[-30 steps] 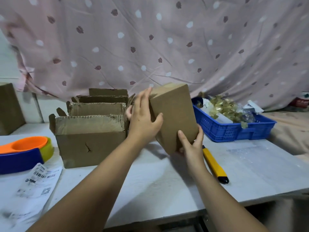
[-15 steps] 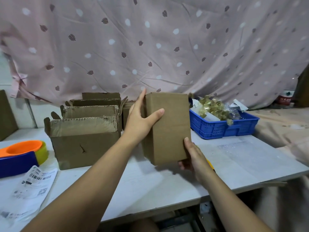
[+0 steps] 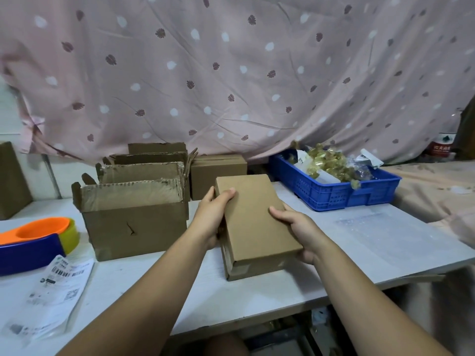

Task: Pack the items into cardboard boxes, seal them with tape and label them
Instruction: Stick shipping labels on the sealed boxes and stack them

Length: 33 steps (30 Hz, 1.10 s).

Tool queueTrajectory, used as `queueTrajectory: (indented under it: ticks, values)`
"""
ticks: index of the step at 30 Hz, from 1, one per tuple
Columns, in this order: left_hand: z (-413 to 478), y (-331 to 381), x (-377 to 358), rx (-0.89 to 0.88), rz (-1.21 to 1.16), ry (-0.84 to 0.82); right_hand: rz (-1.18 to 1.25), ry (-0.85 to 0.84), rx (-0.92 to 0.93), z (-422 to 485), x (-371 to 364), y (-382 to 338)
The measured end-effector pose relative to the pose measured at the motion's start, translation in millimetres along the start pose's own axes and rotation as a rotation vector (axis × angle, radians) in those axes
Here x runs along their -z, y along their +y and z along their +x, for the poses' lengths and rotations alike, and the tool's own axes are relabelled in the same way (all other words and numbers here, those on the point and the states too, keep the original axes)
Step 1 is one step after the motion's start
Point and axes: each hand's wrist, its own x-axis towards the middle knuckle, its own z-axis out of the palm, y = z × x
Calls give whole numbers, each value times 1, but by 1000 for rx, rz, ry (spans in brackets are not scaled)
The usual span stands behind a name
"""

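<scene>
The left hand (image 3: 210, 220) and right hand (image 3: 297, 228) grip opposite sides of the closed cardboard box (image 3: 254, 219), which lies flat on the counter (image 3: 257, 299). Sealing seems next: one hand must let go and fetch the tape dispenser (image 3: 28, 249) at far left.

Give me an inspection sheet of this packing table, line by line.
Surface: white table, crowded along its back edge.
Job's things: small cardboard box, closed, lying flat; open boxes left; tape dispenser and shipping labels far left; blue basket of items right.
Clutter: clear plastic sheet at right.
Hands: left hand and right hand grip the box's sides.
Cables: nothing seen.
Surroundings: pink patterned curtain behind.
</scene>
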Motion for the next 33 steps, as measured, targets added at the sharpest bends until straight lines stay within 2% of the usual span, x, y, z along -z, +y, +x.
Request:
queueTrajectory:
  ticks: [3,8,13,16,18,19,22,24,28,31,33]
  values:
    - [2,-7,5,92,-52,39,-14,14,-87,4,-9,-4]
    - [3,-16,11,95,-37,62,-43,54,-192,9,-15,-8]
    - [-1,-23,18,-52,-39,113,-47,46,-245,17,-26,-7]
    - [-9,-23,23,-240,127,289,-100,40,-233,17,-30,-8]
    - [-24,-20,27,-447,329,356,-245,109,-104,17,-31,-9]
    - [-32,-17,30,-532,392,340,-398,179,0,16,-33,-9]
    - [-52,-9,41,-715,483,229,-1073,480,358,14,-37,-13]
    - [-63,-3,52,-826,559,194,-1221,539,604,6,-52,-17]
    - [-84,3,80,-886,591,244,-1123,285,987,-15,-94,-12]
    - [-93,-4,117,-743,676,293,-1230,5,1082,-25,-131,7]
    - [-95,-12,145,-625,802,346,-1327,-187,1049,-27,-151,21]
